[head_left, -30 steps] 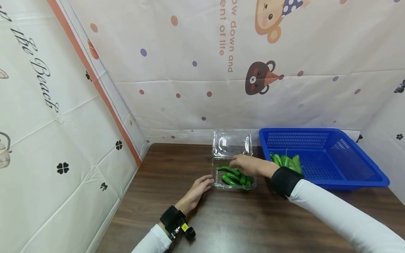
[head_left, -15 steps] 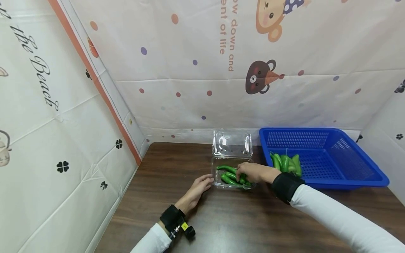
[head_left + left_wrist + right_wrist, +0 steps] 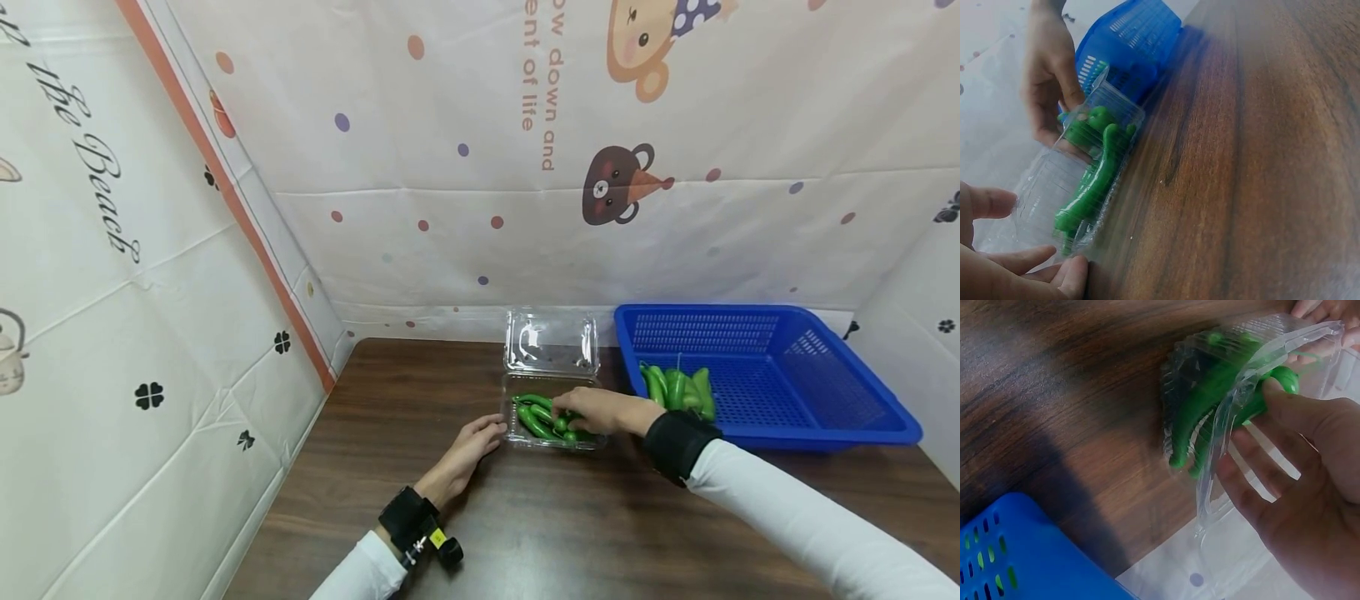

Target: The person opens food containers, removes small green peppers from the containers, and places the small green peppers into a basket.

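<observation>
Both hands at the clear box of green peppers.
Left hand (image 3: 467, 452) lies flat on the table (image 3: 420, 392), fingers straight, tips touching the left wall of the box (image 3: 551, 421), holding nothing. Box sits mid-table, lid (image 3: 551, 342) hinged open behind it, peppers (image 3: 542, 417) inside. Right hand (image 3: 603, 411) reaches in from the right, arm stretched across, fingers curled down onto a pepper, pinching it. Basket (image 3: 765, 371) just right of the box holds more peppers.

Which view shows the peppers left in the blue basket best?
Head view: the green peppers lie bunched at the left end of the blue basket. The left wrist view shows only a basket corner; the right wrist view shows green through its holes.
</observation>
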`<state>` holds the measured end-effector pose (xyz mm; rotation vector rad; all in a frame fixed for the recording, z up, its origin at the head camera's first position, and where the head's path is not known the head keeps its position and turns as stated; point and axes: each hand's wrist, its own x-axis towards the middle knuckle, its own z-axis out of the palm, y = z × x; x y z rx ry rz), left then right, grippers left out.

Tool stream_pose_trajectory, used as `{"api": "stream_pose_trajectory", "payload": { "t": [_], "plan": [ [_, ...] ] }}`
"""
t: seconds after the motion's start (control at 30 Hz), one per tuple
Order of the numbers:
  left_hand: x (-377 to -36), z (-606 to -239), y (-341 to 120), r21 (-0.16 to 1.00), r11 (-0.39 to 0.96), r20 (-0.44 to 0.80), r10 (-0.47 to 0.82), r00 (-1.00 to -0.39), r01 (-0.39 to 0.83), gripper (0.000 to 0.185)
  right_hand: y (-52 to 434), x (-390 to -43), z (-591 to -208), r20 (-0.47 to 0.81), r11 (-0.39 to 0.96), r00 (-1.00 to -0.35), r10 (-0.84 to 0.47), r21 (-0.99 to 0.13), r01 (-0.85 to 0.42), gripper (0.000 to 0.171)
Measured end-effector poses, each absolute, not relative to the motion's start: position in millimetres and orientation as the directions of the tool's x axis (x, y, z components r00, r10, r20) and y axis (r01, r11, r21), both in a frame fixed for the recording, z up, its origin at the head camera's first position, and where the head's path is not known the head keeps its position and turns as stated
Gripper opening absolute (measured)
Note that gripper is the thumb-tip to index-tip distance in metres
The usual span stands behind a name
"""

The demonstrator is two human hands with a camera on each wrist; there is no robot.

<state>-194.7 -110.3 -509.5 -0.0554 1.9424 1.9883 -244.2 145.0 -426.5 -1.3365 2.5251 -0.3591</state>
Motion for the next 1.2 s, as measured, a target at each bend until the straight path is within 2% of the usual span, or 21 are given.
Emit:
{"api": "stream_pose_trajectory", "payload": {
  "t": [0.17, 0.37, 0.67, 1.2],
  "plan": [
    [-194.3, -509.1, -110.5, 0.96, 0.013, -0.275, 0.228, -0.934, -0.28, 0.052, 143.1, -245.5, -426.7, -0.118, 0.557, -0.567, -0.815, -0.425, -0.713, 0.014],
    [-193.5, -507.7, -111.2, 0.958, 0.018, -0.282, 0.229, -0.932, -0.286, 0.053, 137.8, -244.3, -428.1, -0.145, 0.569, -0.598, -0.788, -0.54, -0.62, 0.024],
    [-194.6, -506.8, -110.5, 0.955, 0.021, -0.293, 0.231, -0.928, -0.296, 0.055, 132.3, -243.0, -437.2, -0.174, 0.603, -0.633, -0.755, -0.563, -0.565, 0.034],
    [-194.1, -505.6, -111.5, 0.955, 0.036, -0.294, 0.239, -0.925, -0.294, 0.054, 117.9, -244.5, -437.5, -0.196, 0.584, -0.617, -0.762, -0.62, -0.524, 0.042]
  ]
}}
